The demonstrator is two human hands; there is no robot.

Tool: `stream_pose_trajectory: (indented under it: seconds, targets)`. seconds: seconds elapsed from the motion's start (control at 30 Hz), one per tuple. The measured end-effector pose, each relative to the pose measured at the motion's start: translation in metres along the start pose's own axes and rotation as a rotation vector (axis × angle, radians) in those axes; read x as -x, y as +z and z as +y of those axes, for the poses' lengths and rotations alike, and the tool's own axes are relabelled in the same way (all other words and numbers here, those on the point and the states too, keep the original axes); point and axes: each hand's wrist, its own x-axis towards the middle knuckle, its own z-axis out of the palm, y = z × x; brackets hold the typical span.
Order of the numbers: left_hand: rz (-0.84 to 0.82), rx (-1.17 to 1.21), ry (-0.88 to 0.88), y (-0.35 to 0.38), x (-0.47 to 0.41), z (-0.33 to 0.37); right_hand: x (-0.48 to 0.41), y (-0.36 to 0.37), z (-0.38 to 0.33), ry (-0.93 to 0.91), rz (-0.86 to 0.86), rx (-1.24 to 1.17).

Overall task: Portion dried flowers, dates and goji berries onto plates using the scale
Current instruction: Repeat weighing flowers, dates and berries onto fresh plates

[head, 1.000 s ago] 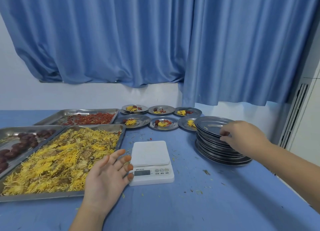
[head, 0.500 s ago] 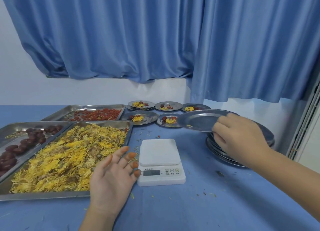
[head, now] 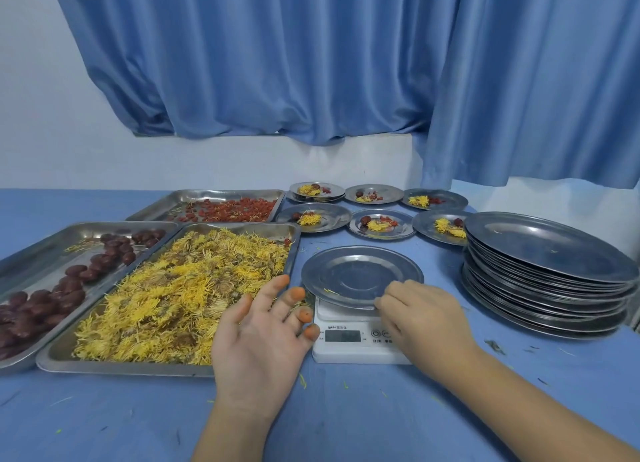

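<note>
6 filled plates [head: 337,216] sit at the back of the tabletop [head: 346,413]; a tall stack [head: 547,288] at your right waits empty. Your right hand [head: 426,319] pinches the rim of an empty plate [head: 360,273] on the scale [head: 346,349], and your left hand [head: 259,340] hovers spread beside the dried flowers [head: 173,288]: portion 7 looks unstarted.

A steel plate [head: 360,274] sits on the white scale [head: 349,342]. The right hand [head: 426,319] pinches its near rim, and the left hand [head: 259,337] hovers, fingers spread, beside the tray of dried flowers [head: 121,367].
</note>
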Motion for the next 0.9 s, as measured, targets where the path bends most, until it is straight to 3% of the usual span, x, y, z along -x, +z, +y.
stream_pose_trajectory:
  seconds: [0.37,0.57,0.9]
  targets:
    - [-0.001,-0.06,0.017,-0.004,0.001,0.0,0.025,-0.023,0.01,0.132,-0.195,-0.298]
    - [-0.002,-0.097,0.027,-0.007,0.001,0.0,0.045,-0.027,0.02,0.353,-0.577,-0.442]
    - [-0.011,-0.119,0.042,-0.008,0.0,0.0,0.041,-0.022,0.017,0.497,-0.643,-0.486]
